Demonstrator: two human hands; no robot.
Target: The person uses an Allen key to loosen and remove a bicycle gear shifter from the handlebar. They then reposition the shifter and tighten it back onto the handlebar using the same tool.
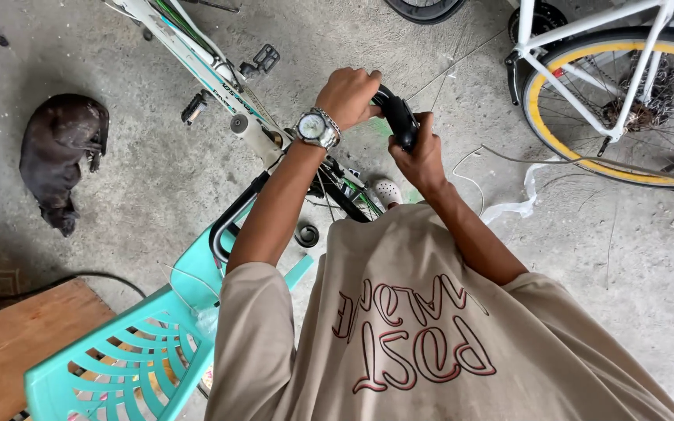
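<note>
My left hand (347, 95), with a wristwatch on the wrist, is closed over the top of a black curved handlebar (396, 115) of a white and green bicycle (220, 68). My right hand (417, 152) grips the same black bar from below and to the right. The bicycle frame runs up and to the left from my hands, with its pedals showing. The other end of the handlebar (224, 226) loops down to the left beside my left forearm. My beige shirt hides the lower part of the bike.
A dark dog (62, 156) lies on the concrete floor at left. A turquoise plastic chair (130, 359) and a wooden board (17, 335) stand at lower left. A second bicycle's yellow-rimmed wheel (626, 109) stands at upper right, with a loose cable (587, 162) and a white plastic strip (520, 204).
</note>
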